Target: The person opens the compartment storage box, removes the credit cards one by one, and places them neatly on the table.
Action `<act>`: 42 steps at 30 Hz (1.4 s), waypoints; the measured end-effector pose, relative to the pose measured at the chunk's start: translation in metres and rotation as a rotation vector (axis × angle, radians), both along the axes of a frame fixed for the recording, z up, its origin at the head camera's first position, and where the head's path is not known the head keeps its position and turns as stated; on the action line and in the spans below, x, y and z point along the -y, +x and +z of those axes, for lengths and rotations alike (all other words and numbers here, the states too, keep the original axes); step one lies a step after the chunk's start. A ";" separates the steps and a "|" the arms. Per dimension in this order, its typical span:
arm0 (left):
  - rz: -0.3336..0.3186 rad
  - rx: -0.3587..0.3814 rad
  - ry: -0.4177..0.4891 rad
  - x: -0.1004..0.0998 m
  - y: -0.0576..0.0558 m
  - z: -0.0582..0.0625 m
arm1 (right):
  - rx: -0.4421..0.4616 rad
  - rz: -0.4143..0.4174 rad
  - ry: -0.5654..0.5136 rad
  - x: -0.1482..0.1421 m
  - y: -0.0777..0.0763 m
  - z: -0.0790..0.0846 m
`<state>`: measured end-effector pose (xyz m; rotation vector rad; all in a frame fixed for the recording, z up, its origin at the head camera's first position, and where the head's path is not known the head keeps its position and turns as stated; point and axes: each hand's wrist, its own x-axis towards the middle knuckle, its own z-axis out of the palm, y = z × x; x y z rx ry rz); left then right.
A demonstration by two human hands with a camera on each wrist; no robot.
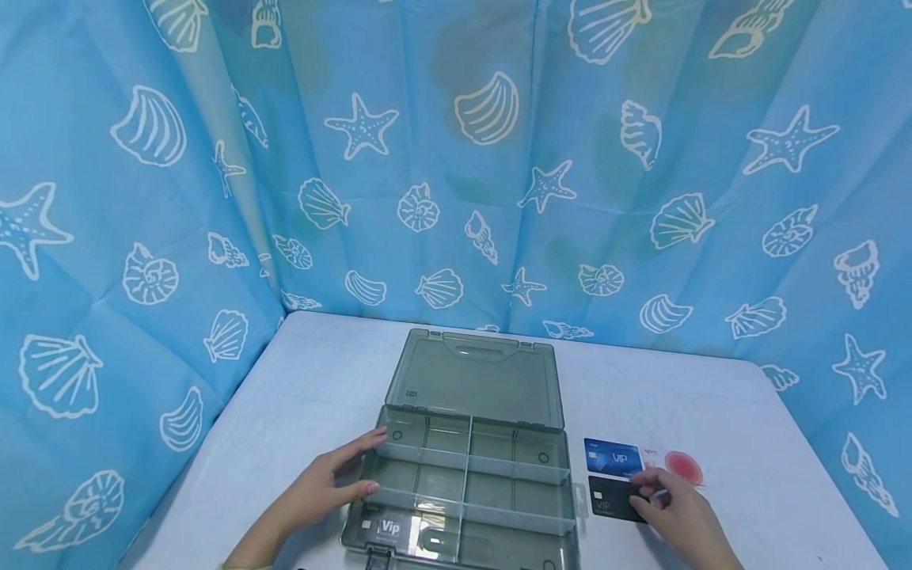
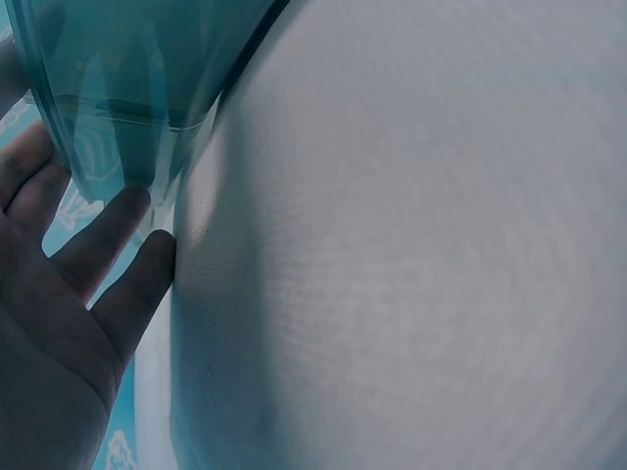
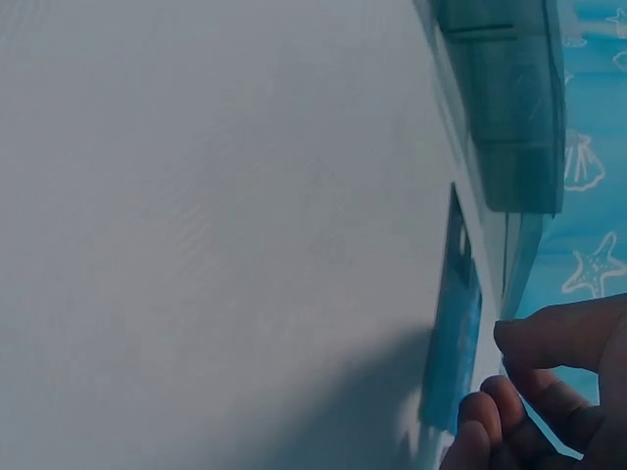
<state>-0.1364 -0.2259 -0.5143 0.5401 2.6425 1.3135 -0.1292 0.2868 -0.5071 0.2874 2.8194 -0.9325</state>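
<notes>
My left hand (image 1: 335,483) rests at the left side of a translucent grey-green compartment box (image 1: 470,463), its fingers spread and fingertips at the wall. In the left wrist view, straight fingers (image 2: 103,240) reach toward the box's side. My right hand (image 1: 673,507) is over the right end of a black VIP card (image 1: 613,499), thumb and forefinger apart, and hides part of it. Just behind lie a blue VIP card (image 1: 613,457) and a pale card with a red circle (image 1: 680,467). Another card marked Vip (image 1: 388,526) is in the box's front left compartment.
The box's lid (image 1: 473,378) is folded back flat behind it. Thin dividers (image 1: 466,467) split the box into several compartments. A white cloth covers the table (image 1: 306,372), and a blue curtain (image 1: 427,158) with shell patterns stands around it.
</notes>
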 end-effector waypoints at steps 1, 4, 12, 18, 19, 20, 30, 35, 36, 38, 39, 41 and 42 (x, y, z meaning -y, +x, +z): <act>-0.001 0.002 0.002 0.000 0.000 0.000 | -0.003 0.002 -0.009 0.002 0.000 0.002; -0.003 0.002 0.005 0.000 0.000 0.000 | -0.009 0.008 -0.039 0.007 0.001 0.006; -0.001 0.003 0.003 0.000 -0.001 -0.002 | -0.018 0.038 -0.124 0.021 0.008 0.016; 0.000 -0.007 0.002 0.000 -0.001 -0.004 | -0.019 0.052 -0.175 0.031 0.015 0.024; 0.000 -0.007 0.003 0.000 -0.001 -0.004 | -0.012 0.049 -0.178 0.033 0.015 0.025; 0.000 -0.007 0.003 0.000 -0.001 -0.004 | -0.003 0.045 -0.182 0.035 0.015 0.025; -0.010 -0.019 0.011 0.001 -0.001 -0.003 | 0.053 0.068 -0.278 0.049 0.017 0.032; -0.010 -0.012 0.013 0.000 -0.001 -0.003 | 0.058 0.080 -0.312 0.056 0.019 0.035; -0.009 -0.011 0.012 0.000 -0.001 -0.003 | 0.062 0.088 -0.322 0.057 0.020 0.036; -0.008 -0.007 0.013 0.000 -0.001 -0.003 | 0.067 0.117 -0.343 0.059 0.021 0.039; -0.008 -0.006 0.013 0.000 -0.001 -0.003 | 0.070 0.133 -0.358 0.059 0.021 0.040; -0.006 -0.003 0.012 0.000 -0.001 -0.003 | 0.075 0.183 -0.390 0.059 0.022 0.042; -0.005 0.001 0.012 0.000 -0.001 -0.002 | 0.075 0.213 -0.406 0.059 0.022 0.044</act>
